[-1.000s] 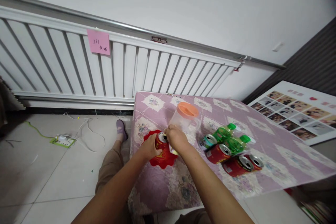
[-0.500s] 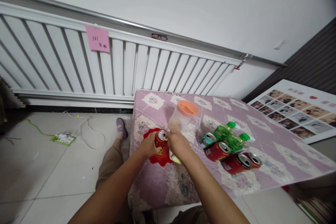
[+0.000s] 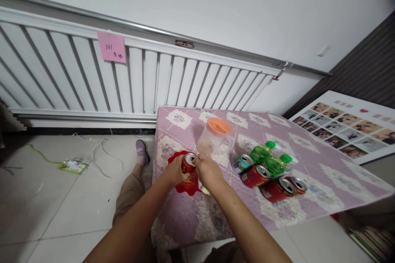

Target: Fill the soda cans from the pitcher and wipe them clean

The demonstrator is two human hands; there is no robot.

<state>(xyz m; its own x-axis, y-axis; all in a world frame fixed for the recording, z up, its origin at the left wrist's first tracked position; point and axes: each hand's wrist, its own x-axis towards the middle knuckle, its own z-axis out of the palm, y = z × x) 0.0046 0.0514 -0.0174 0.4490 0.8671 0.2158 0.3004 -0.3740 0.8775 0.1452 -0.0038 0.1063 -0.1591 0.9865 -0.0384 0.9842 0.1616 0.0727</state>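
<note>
My left hand (image 3: 175,171) is wrapped around a red drink can (image 3: 187,163), which stands upright on a red scalloped mat (image 3: 189,189) with a gold print. The can's silver top faces up. My right hand (image 3: 209,172) is closed, its fingertips at the right edge of the can's rim. A pale yellow and white cloth (image 3: 204,189) shows below the right hand and appears to hang from its grip; most of it is hidden. Just behind the hands stands a clear plastic pitcher (image 3: 207,139) with an orange lid (image 3: 219,126).
Right of my hands stand a teal can (image 3: 242,163), several red cans (image 3: 254,176) and two green bottles (image 3: 261,152). A floral tablecloth (image 3: 175,220) covers the table. Behind it runs a white radiator (image 3: 179,78). A power strip (image 3: 73,167) with cables lies on the floor at left.
My right hand has shifted slightly at the can's rim, and less of the cloth shows beneath it. My left hand keeps its hold on the can. The view has moved a little.
</note>
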